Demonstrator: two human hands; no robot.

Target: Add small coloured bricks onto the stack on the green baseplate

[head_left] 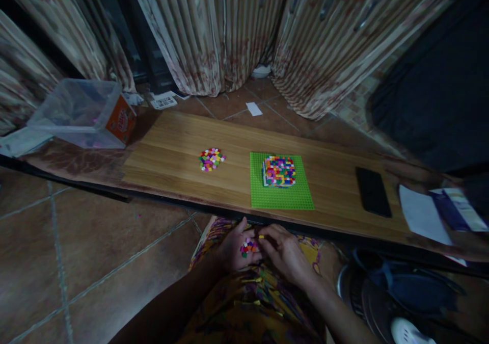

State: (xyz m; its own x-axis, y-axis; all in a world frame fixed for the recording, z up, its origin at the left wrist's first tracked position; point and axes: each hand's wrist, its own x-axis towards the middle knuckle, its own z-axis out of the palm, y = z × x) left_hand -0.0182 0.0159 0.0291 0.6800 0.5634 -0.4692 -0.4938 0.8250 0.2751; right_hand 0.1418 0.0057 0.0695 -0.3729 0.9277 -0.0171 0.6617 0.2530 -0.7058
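My left hand (237, 247) is palm up over my lap, cupping a small heap of colourful toy bricks (248, 246). Close beside it, my right hand (283, 249) pinches a yellow toy brick (261, 237) between thumb and finger. Beyond both hands, a green baseplate (282, 201) lies on the wooden board. On it stands a multicoloured block of stacked bricks (279, 172), with white bricks along its left side. A loose pile of bricks (211, 159) lies on the board, left of the baseplate.
A clear plastic tub (76, 109) with an orange label stands at the table's left end. To the right, a black phone (373, 191) lies by a white paper (424, 214) and a purple packet (451, 209). The board's dark front edge runs just beyond my hands.
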